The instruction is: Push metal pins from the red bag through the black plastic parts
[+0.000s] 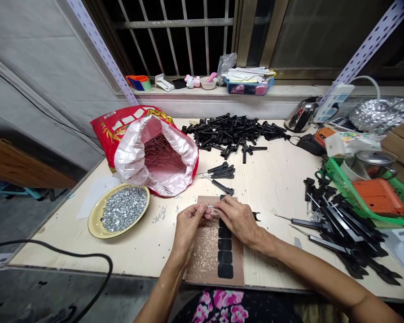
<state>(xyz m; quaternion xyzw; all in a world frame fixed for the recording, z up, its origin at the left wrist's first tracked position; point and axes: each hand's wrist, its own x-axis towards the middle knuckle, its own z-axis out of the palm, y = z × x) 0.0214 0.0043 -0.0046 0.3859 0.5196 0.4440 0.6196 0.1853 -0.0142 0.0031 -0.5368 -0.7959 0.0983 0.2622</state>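
Over a brown board [202,260] my two hands meet, fingertips close together. My left hand [190,224] pinches a small, thin metal piece [209,206] whose exact kind I cannot make out. From the other side my right hand [237,220] closes its fingers at the same piece. A forked black plastic end [256,216] shows past the right hand; whether it is held is hidden. Under the hands, a column of black square pads [225,257] runs down the board. Just beyond lie several black-handled tools [222,172] with thin metal shafts.
Small metal washers fill a yellow plate [93,222] at left. Behind it, a red sack [112,128] holds reddish-brown rods [163,152]. Black plastic parts [235,130] are heaped at the back. More black tools [340,229] lie right, beside a green basket [360,197].
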